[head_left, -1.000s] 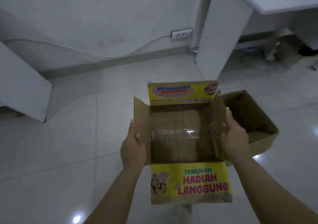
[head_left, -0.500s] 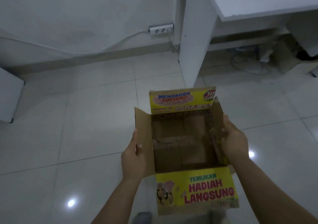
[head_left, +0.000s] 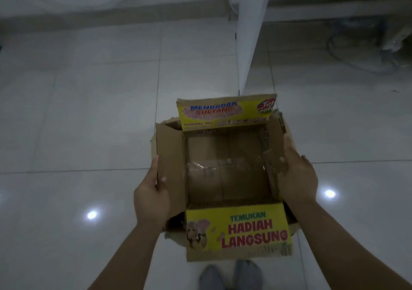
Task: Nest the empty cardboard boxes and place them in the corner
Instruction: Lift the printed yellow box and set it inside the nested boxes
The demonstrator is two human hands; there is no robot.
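An empty cardboard box (head_left: 225,178) with yellow printed flaps is held open side up over the tiled floor. My left hand (head_left: 151,194) grips its left side flap and my right hand (head_left: 297,178) grips its right wall and flap. The far flap stands up and the near flap reads "HADIAH LANGSUNG". Ragged plain brown cardboard edges (head_left: 172,234) stick out from under the box at its left, near and right sides. I cannot tell how much of a second box lies beneath.
A white desk side panel (head_left: 249,44) stands on the floor just beyond the box. Cables (head_left: 356,58) lie under the desk at the right. The wall baseboard (head_left: 111,11) runs along the back. My feet (head_left: 229,274) are below the box.
My view has tilted down and moved toward the desk panel. The box stays in both hands and sits lower, and brown cardboard edges now show around it.
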